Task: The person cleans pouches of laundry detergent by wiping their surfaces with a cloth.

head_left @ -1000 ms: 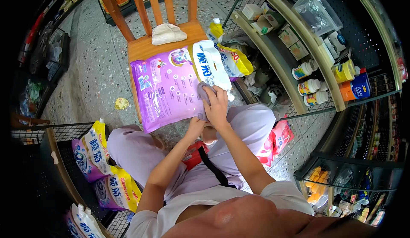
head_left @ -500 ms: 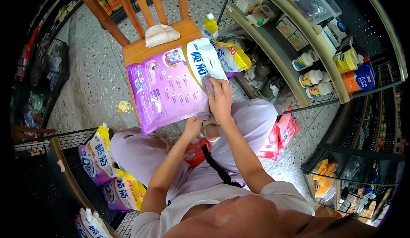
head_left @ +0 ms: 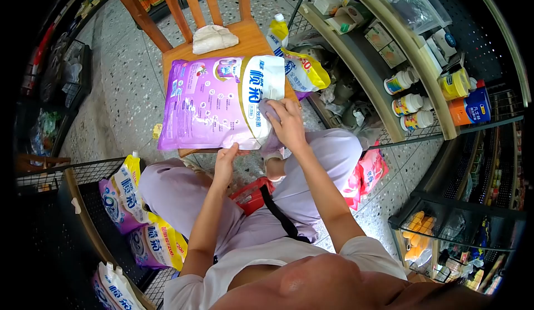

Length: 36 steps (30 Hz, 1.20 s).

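A large purple and white detergent bag (head_left: 214, 101) lies flat across the seat of a wooden chair (head_left: 253, 37). My left hand (head_left: 225, 162) pinches the bag's near edge between thumb and fingers. A greyish cloth (head_left: 271, 112) is under my right hand (head_left: 286, 122), whose fingers press it onto the bag's white end at the right. Part of the cloth hangs down past the near edge of the bag. A folded off-white cloth (head_left: 214, 39) rests on the seat behind the bag.
Right of the chair stands a yellow-topped bag (head_left: 306, 70), beside a shelf (head_left: 350, 59) with bottles and boxes. More detergent bags (head_left: 123, 193) are on the lower left shelf. A red basket (head_left: 248, 197) is between my legs, and pink packages (head_left: 367, 173) lie on the floor at right.
The bag has turned on the seat, its near left corner shifting left and away from me. My left hand has moved left and now grips its edge. My right hand stays on the cloth.
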Tool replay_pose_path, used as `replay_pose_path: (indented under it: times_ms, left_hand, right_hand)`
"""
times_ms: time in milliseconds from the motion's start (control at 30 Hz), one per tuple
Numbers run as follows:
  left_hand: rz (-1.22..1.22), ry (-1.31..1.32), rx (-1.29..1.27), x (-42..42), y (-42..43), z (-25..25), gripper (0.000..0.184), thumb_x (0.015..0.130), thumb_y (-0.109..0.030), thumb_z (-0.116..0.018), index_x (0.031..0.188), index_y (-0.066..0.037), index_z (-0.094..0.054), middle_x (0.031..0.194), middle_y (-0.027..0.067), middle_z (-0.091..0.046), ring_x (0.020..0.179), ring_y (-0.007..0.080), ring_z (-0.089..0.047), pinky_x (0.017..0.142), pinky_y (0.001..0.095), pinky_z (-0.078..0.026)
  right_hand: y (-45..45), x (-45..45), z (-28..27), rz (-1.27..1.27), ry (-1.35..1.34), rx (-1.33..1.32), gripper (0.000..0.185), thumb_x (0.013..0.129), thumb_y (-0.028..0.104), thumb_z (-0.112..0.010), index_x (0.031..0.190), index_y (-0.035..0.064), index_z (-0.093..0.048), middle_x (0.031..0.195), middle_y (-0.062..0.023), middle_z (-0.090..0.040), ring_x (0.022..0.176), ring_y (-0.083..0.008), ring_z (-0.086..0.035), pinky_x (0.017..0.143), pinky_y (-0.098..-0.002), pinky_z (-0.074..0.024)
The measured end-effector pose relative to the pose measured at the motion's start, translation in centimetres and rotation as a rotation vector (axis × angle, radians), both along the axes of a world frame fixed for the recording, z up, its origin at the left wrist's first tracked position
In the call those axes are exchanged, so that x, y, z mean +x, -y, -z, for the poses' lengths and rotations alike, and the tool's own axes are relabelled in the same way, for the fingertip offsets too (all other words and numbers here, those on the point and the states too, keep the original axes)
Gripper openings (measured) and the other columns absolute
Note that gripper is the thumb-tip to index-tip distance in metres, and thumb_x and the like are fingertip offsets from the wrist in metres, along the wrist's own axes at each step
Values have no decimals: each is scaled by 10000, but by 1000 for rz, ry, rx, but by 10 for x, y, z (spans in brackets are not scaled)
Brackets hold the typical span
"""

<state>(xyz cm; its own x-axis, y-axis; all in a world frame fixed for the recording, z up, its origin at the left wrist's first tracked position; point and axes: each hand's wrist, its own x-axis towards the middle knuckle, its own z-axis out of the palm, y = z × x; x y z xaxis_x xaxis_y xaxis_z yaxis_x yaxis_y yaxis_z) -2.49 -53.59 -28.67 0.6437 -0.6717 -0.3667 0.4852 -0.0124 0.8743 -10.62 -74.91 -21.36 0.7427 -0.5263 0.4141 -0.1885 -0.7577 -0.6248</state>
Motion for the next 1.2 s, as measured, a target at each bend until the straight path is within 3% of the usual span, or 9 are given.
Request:
replay_pose_path:
  times_ms: [233,333,533,633,767,1200]
  left_hand:
    - [-1,-56,-47,-17,3,2,420,1019,-322,-497,968,53,-681,915,115,-706,863,184,-652,849,341,-487]
    - [130,45,27,-27,19,2,397,1003,-328,-539,947,28,-706,908,103,-712,851,162,-655,840,320,-505]
    - [-19,-7,39,-42,45,-11,376,992,-326,-572,935,20,-706,866,75,-708,801,142,-655,773,286,-513]
    - [41,51,107,-38,41,-14,389,992,-339,-571,935,22,-706,843,72,-708,791,134,-651,775,283,-509]
    - [60,67,114,-39,40,-17,395,995,-340,-567,946,28,-703,840,71,-709,794,128,-648,775,283,-510]
    - [66,-4,-2,-41,39,-15,365,1009,-287,-549,972,49,-685,860,78,-698,785,123,-635,768,271,-515]
  right_hand:
    - [0,7,-5,23,-53,-111,367,770,80,-710,1134,96,-664,1033,-120,-578,960,-335,-546,848,-419,-446]
    - [1,10,-5,25,-91,-147,354,766,98,-718,1118,107,-675,1027,-105,-584,956,-323,-550,840,-414,-448]
    - [2,17,-4,97,-131,-274,349,763,139,-723,1109,122,-678,1005,-79,-587,942,-300,-553,804,-416,-447]
    - [5,25,-6,131,-182,-301,346,764,134,-720,1108,132,-677,1001,-79,-587,942,-297,-554,789,-415,-443]
    - [12,39,-5,162,-189,-336,293,789,135,-646,1080,138,-680,973,-65,-553,938,-272,-538,798,-403,-429]
    - [49,85,-1,209,-210,-361,271,801,119,-635,1068,124,-680,990,-96,-577,922,-298,-556,797,-422,-442]
